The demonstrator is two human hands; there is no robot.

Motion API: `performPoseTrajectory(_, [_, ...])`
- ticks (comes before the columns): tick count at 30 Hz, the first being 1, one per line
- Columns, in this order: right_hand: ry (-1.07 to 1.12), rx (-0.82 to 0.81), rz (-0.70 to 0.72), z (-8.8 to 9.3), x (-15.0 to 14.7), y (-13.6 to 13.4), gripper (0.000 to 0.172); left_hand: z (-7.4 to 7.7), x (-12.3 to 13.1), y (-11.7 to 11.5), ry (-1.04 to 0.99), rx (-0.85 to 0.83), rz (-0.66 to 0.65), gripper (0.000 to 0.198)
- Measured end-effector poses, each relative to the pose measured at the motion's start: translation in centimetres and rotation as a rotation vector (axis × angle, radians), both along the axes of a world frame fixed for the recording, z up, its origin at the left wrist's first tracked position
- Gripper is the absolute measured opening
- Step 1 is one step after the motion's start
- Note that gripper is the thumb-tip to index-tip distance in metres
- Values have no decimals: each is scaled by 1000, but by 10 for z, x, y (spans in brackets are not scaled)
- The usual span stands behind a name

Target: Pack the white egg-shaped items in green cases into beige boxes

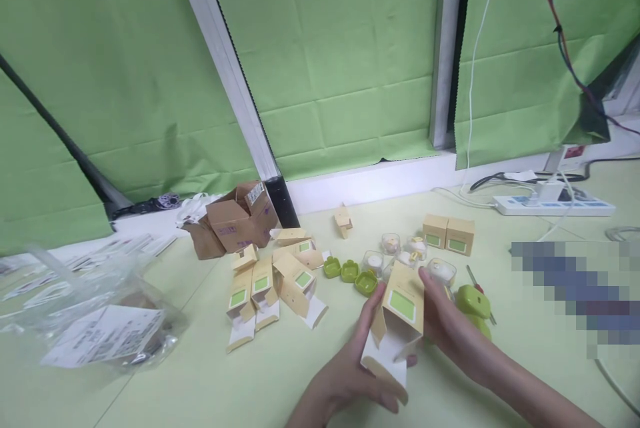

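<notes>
A small cream cardboard box [413, 279] with a green window panel is held up between both my hands. Its near end is open, with white flaps folded outward. My left hand [353, 371] wraps round the left side and underside, fingers near the lower flap. My right hand [453, 328] grips the box's right side. Just beyond it on the table are green plastic cases [367, 283] and several clear cases with pale contents [441, 272]. Beside my right hand lies another green case [473, 301], next to a screwdriver [475, 279].
More opened cream boxes [263, 281] lie at left centre. Two closed boxes [459, 236] stand at the back right, near a white power strip [555, 205]. A brown carton [240, 221] and a clear plastic bag [105, 335] are to the left. Green blinds [345, 48] hang behind.
</notes>
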State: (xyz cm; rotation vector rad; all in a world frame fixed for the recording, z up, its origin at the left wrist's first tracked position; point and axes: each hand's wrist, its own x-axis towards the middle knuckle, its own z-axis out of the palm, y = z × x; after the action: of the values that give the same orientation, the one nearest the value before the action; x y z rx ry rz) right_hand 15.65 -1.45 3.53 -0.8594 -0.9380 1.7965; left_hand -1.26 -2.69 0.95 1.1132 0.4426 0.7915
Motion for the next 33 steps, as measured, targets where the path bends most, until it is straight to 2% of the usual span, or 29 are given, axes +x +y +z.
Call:
performPoseTrajectory(4, [-157,-34,-116,-3,-2,0,49,-2,7,-4,-11,31,67,96])
performPoseTrajectory(8, [-290,23,-199,-14,-4,4,46,-12,11,-1,-31,52,150,84])
performPoseTrajectory(12, [-310,129,-229,-21,-9,3,43,-18,13,2,-7,-12,236,71])
performPoseTrajectory(24, [-347,148,-228,-31,-11,4,45,-13,16,1,-14,-123,240,74])
performPoseTrajectory(33, [-321,133,-203,-27,-9,2,39,-14,14,2,-23,-138,227,75])
